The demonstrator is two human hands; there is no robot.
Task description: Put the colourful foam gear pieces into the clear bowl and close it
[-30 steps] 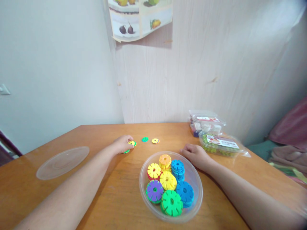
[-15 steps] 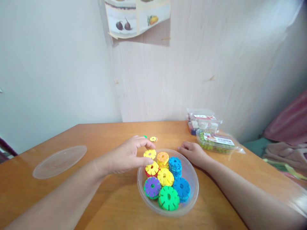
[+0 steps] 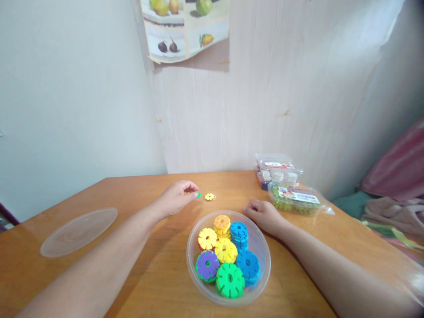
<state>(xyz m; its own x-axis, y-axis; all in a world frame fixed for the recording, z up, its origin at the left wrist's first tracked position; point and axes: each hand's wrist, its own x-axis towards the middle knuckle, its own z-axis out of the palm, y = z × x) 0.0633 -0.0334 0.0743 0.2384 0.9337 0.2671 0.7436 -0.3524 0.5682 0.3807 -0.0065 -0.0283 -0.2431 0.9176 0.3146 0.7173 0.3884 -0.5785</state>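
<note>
My left hand is over the table behind the bowl, thumb and fingertips closed in a pinch at a green notched disc, which the hand partly covers. Just right of it lies a yellow notched disc. Loosely curled, my right hand rests on the table beside the far right rim of the clear plastic bowl, with nothing visible in it. Stacks of flower-shaped discs stand inside the bowl: orange, blue, yellow, purple and green.
A clear round lid lies on the wooden table at the left. At the back right are a plastic box of green fruit and stacked clear boxes. Cloth lies beyond the table's right edge.
My left hand has moved from the bowl to the green disc behind it. The yellow disc at its fingertips is no longer seen there. My right hand stays by the bowl.
</note>
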